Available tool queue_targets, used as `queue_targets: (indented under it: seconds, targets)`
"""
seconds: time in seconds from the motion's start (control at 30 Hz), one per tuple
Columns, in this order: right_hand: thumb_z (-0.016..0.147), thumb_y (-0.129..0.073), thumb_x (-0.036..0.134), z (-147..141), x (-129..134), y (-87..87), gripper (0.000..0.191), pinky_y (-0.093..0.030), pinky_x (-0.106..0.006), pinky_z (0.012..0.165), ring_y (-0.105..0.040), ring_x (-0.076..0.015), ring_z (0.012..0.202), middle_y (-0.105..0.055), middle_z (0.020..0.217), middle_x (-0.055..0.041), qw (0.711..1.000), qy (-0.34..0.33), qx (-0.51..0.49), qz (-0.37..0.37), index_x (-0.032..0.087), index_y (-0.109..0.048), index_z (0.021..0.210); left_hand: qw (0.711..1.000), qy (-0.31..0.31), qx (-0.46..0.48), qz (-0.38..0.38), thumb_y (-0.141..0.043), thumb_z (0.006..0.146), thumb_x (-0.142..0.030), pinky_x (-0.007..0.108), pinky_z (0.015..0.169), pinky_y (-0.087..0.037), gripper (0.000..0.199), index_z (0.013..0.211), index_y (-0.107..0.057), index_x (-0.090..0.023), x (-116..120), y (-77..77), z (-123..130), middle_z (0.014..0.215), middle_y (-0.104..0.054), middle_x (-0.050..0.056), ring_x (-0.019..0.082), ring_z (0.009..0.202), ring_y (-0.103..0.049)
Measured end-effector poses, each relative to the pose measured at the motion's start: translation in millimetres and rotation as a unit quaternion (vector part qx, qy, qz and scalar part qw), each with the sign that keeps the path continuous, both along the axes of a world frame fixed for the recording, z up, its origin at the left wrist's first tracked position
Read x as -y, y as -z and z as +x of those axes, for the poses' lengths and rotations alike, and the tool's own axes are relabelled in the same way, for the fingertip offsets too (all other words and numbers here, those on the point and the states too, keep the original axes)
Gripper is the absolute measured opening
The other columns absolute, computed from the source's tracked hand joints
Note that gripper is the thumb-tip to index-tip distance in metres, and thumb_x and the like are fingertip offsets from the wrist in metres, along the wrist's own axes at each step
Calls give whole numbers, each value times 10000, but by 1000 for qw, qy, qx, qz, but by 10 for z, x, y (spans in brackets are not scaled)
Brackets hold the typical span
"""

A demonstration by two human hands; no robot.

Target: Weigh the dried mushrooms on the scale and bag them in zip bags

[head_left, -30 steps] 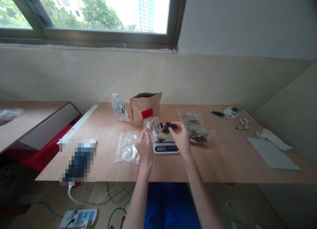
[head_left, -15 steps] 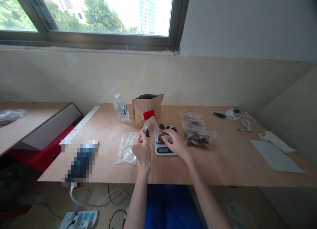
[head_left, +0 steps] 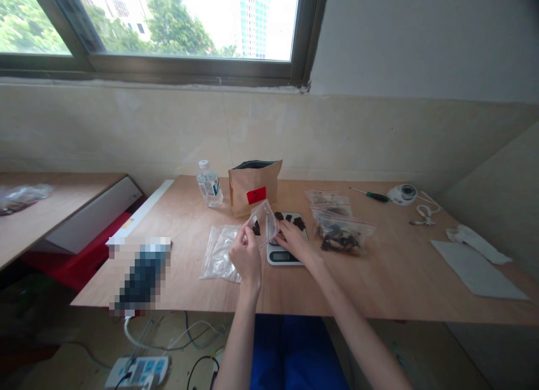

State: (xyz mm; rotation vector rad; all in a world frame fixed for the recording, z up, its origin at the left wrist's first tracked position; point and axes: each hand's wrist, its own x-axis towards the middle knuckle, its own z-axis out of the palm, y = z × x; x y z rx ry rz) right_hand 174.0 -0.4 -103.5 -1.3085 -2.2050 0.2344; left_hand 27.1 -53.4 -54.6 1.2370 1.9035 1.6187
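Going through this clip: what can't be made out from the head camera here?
Head view:
Digital scale: digits too small to read; platform partly hidden by the right hand.
Dark pieces in the clear zip bag: too small to identify.
Object on the table, front left: hidden by pixelation.
Red label on the kraft paper pouch: any writing too small.

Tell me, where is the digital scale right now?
In the head view, the digital scale sits on the wooden table under the right hand, with a filled zip bag just to its right.
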Motion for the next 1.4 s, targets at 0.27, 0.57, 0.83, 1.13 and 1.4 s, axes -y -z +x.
queue_targets:
  seconds: [0.27, 0.57, 0.83, 1.13, 1.4]
  targets:
    - [883, -422, 201, 51, 36, -6, 269, -471, -374, 900, -586, -199, 1005, -580, 1066, -87, 995, 11, -101, -1, 214, -574, 1105, 1000, -4, 17, -2, -411, 874, -325, 271, 691, -452, 327, 1025, -687, -236, 8, 2, 10, 946, -722, 44, 178, 771, -658]
    - [883, -433, 373, -121, 211, -642, 333, -506, -288, 720, -614, -152, 772, -671, 992, -75, 919, 72, -385, -50, 176, -618, 1078, 1000, 0, -12, -16, -411, 877, -344, 274, 670, -435, 320, 1014, -688, -260, -8, 38, 46, 882, -727, 45, 181, 743, -659]
    - [775, -586, 422, -499, 254, -822, 509, -524, -302, 664, -611, -151, 716, -619, 1104, -119, 937, 85, -327, -90, 163, -543, 1211, 999, -4, -19, -38, -407, 874, -379, 293, 654, -432, 343, 1022, -687, -246, -4, 42, 100, 901, -725, 62, 210, 761, -663]
    - [893, -411, 350, 3, 119, -468, 372, -450, -391, 921, -529, -226, 1113, -571, 1194, -129, 959, 146, -234, 65, 175, -531, 1199, 1000, -6, 8, -28, -407, 871, -345, 298, 715, -456, 336, 1007, -694, -235, -28, 53, 29, 937, -724, 57, 213, 809, -669]
    - [852, -515, 369, 264, -125, 116, 419, -370, -484, 990, -448, -274, 1193, -537, 1244, -129, 997, 74, -29, 15, 222, -523, 1244, 1000, 10, 9, -17, -410, 873, -319, 284, 706, -460, 316, 983, -697, -245, -10, 54, 20, 967, -719, 44, 203, 817, -668]
